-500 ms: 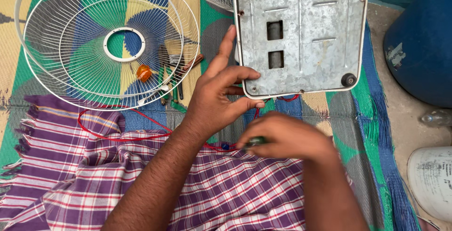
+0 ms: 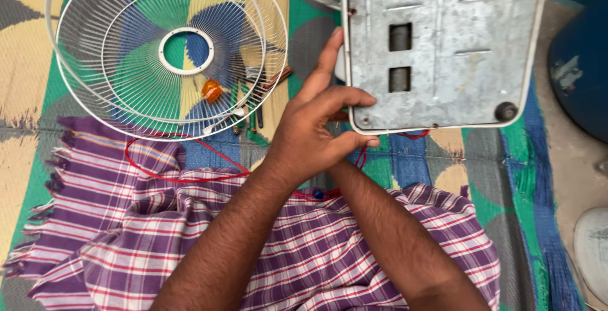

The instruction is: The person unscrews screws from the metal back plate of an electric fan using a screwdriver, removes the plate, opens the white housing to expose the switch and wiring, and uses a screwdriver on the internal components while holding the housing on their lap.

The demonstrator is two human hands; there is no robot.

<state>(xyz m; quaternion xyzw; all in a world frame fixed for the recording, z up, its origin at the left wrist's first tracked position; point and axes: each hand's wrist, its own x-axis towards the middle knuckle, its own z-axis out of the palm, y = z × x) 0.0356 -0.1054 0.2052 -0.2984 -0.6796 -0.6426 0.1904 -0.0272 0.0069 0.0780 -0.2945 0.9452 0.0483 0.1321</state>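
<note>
The woven mat (image 2: pixel 25 64) is spread under everything, and my purple checked cloth (image 2: pixel 190 235) covers my lap just below the metal base plate (image 2: pixel 443 51). That grey plate, with its two dark slots, stands tilted up at the top of my view. To the left of the plate lies the white fan guard (image 2: pixel 114 105), flat on the mat, and a few small tools with an orange knob (image 2: pixel 212 89) show through its wires. My left hand (image 2: pixel 316 127) is at the plate's lower left corner, thumb and fingers curled onto its rim, forefinger stretched up along the edge. My right hand goes under the left, hidden, so I cannot tell whether it is open or closed. A thin red wire (image 2: pixel 171 175) trails from below the plate across the cloth. The risk, as I judge it: the plate rests on a light corner grip, so it could tip and drag that wire, or its sheet edge could nick a finger.
</note>
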